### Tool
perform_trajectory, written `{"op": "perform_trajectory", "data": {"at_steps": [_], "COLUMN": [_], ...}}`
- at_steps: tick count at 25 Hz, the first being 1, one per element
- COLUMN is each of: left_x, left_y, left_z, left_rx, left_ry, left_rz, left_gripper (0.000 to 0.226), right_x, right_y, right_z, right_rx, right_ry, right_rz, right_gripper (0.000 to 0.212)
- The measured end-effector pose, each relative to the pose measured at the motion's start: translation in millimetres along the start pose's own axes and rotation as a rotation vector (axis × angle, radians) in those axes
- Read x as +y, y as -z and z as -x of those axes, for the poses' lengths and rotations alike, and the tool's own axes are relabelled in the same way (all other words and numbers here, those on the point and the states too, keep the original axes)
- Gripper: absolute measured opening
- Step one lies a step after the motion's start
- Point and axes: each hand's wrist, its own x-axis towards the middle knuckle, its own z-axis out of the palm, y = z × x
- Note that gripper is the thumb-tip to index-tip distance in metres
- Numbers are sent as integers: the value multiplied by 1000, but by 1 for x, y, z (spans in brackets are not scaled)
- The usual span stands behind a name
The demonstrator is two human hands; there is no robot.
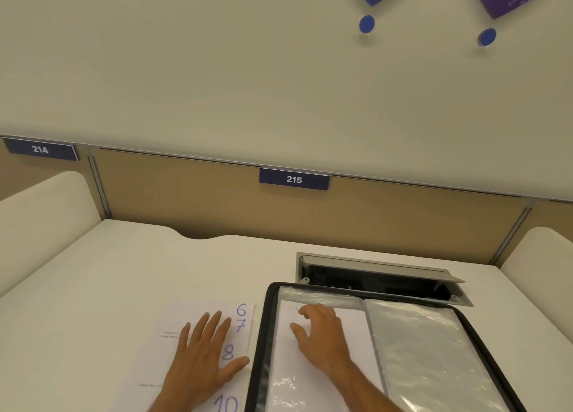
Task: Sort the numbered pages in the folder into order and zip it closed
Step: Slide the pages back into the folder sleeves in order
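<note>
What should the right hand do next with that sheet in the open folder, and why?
Probably draw the sheet out of the folder and lay it with the fanned pages. The right hand rests on it with fingers curled near its top edge, while the left hand lies flat on pages marked 6, 7, 8 and 10. Its number is hidden, so its place is unclear.

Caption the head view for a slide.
Left hand flat on fanned numbered pages; right hand on open folder.

Glossy, crinkled plastic sleeves are seen in the black-edged folder — matt white paper pages on a smooth desk.
</note>
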Motion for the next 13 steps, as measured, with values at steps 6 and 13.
{"op": "perform_trajectory", "data": {"at_steps": [6,13], "left_x": [-19,-27], "left_y": [-16,-33], "left_z": [-3,-12], "left_rx": [-7,118], "left_ry": [-18,14], "left_rz": [-52,-22], "left_gripper": [101,102], "right_x": [-60,-85], "right_y": [-37,-63], "right_z": [-49,-96], "right_rx": [-167,-394], "right_ry": [177,26], "right_rz": [30,74], "right_gripper": [43,56]}}
